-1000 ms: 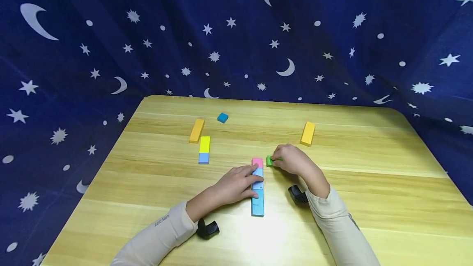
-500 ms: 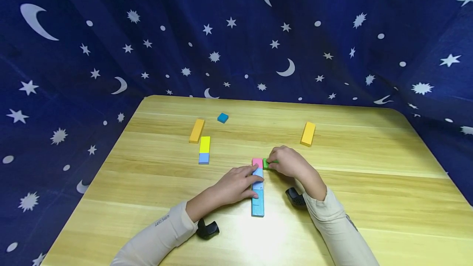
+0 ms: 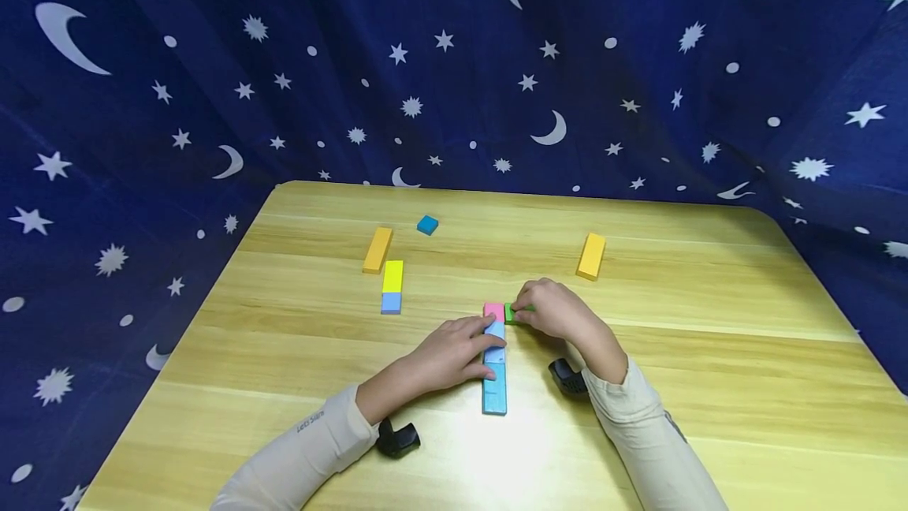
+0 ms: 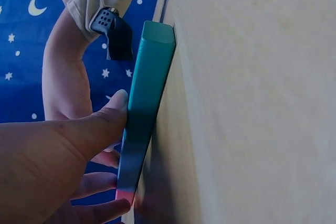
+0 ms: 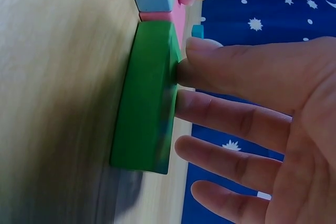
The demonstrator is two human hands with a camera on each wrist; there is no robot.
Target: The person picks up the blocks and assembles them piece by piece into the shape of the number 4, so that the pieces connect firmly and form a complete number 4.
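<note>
A straight row of blocks lies on the table: a pink block (image 3: 495, 308) at the far end, a light blue block (image 3: 496, 356) in the middle and a teal block (image 3: 494, 397) nearest me. My left hand (image 3: 454, 353) rests over this row, thumb at the teal block and fingertips on the light blue and pink ones. Beside the pink block, a green block (image 5: 139, 98) lies crosswise, its end right at the pink side. My right hand (image 3: 556, 310) touches its top with the fingertips; in the right wrist view the fingers look fairly straight. The hand partly hides the green block from above.
Farther left lie an orange block (image 3: 377, 251), a yellow block (image 3: 393, 275) with a small blue block (image 3: 391, 303) against its end, and a dark blue piece (image 3: 428, 225). Another orange block (image 3: 591, 256) is beyond my right hand. A starry curtain (image 3: 454, 69) hangs behind the table.
My right hand has slid the green block left and slightly nearer, from a small gap up to the pink block. The left hand has stayed on the row.
</note>
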